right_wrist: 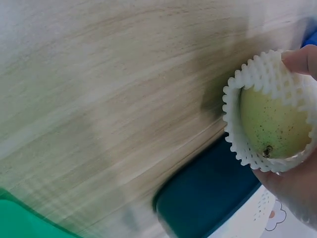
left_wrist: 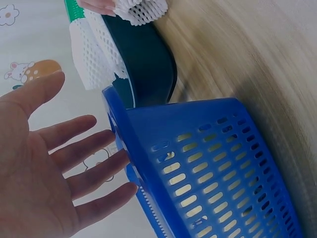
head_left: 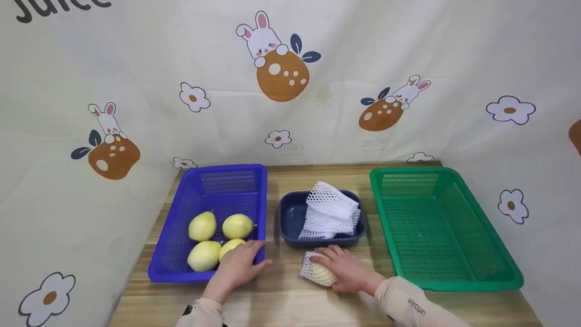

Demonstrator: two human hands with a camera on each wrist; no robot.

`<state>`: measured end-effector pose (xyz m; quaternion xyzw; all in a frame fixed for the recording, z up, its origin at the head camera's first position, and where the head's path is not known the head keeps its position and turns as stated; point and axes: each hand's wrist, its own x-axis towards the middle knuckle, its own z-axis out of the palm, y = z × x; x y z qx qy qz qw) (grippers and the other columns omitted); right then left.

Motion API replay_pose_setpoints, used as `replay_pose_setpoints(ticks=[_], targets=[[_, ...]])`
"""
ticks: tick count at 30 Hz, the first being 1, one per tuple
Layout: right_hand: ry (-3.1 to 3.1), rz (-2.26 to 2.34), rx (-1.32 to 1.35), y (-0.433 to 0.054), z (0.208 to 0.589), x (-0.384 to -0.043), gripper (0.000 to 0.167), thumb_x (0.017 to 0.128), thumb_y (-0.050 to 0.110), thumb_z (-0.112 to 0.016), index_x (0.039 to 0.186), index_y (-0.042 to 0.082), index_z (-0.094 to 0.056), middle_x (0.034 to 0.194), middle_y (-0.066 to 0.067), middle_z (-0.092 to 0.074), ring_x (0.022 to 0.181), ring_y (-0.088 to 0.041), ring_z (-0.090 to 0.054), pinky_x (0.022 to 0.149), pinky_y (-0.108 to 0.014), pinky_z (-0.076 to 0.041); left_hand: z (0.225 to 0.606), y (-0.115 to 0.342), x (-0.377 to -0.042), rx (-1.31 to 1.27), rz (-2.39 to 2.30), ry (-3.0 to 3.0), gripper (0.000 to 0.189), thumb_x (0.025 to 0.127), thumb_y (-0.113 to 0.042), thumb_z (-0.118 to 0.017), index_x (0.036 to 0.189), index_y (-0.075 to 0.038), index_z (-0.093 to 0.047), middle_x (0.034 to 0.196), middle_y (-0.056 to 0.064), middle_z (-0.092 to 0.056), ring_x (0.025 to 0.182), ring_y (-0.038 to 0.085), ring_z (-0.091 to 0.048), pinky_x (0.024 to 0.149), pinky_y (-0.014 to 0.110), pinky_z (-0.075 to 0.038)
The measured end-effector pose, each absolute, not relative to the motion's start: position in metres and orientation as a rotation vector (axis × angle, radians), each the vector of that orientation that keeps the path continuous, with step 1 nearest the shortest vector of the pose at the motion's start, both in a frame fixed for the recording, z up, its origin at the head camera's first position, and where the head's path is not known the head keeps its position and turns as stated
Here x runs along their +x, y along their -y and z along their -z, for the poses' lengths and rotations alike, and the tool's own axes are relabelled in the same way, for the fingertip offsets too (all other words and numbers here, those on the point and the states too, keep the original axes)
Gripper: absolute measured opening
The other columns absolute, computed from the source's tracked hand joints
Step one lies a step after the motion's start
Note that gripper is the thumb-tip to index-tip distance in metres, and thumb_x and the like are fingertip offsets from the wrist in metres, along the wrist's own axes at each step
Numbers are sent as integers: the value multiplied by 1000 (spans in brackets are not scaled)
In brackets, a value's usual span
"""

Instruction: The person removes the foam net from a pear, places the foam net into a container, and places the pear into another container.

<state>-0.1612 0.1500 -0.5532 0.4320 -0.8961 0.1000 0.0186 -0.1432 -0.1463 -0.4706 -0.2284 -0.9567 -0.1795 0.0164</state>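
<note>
My left hand (head_left: 238, 268) is over the near right corner of the blue basket (head_left: 159, 254), fingers spread and apart. In the left wrist view the palm of that hand (left_wrist: 34, 178) holds nothing, its fingertips by the basket rim. Several yellow-green pears (head_left: 203, 226) lie in this basket, one partly hidden by the hand. Above the wooden table, my right hand (head_left: 352, 272) grips a pear (right_wrist: 275, 124) sleeved in a white foam net (right_wrist: 235, 104). Its stem end shows through the net's opening in the right wrist view.
A dark blue tub (head_left: 290, 222) with white foam nets (head_left: 331, 211) piled in it stands mid-table, behind the right hand. At the right is a green basket (head_left: 426, 236). A printed cloth (head_left: 336, 118) hangs behind and beside the wooden table (head_left: 290, 299).
</note>
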Motion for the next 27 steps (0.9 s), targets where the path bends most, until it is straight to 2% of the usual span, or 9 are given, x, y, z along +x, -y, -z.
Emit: replay_pose_setpoints(ticks=[4,9,17,22,27], targets=[[2742,-365,1373,-152,554,-162,91,52,21,-74,133,13,-34,135,-10,-32,116,-30,-34,87,-47,-37,470,139,-143,-719,531,2916,44,80,-36,-61,109,-4,-57,103,13,-57,89,31,-55,67,44,-44],[2627,-450,1415,-156,559,-164,93,53,22,-75,133,4,-32,134,-16,-32,117,-33,-35,93,-44,-33,472,124,-145,-777,540,2796,39,79,-33,-62,106,-5,-58,99,8,-57,88,27,-54,71,41,-44],[2607,-616,1411,-165,563,-161,92,59,23,-76,132,-7,-29,133,-23,-31,121,-37,-29,95,-43,-30,478,89,-146,-921,570,2824,41,80,-34,-61,111,-8,-57,103,5,-57,92,24,-55,75,37,-45],[2660,-652,1373,-170,562,-159,90,61,27,-77,133,-2,-31,134,-21,-30,121,-38,-28,93,-45,-32,492,69,-144,-972,628,2897,43,77,-32,-62,112,-7,-56,102,5,-56,90,23,-56,74,37,-46],[2723,-686,1325,-175,562,-156,89,64,34,-75,136,7,-30,136,-19,-29,118,-36,-34,88,-47,-37,511,57,-143,-958,732,2951,51,75,-31,-64,117,-6,-51,107,7,-53,91,25,-55,73,40,-45]])
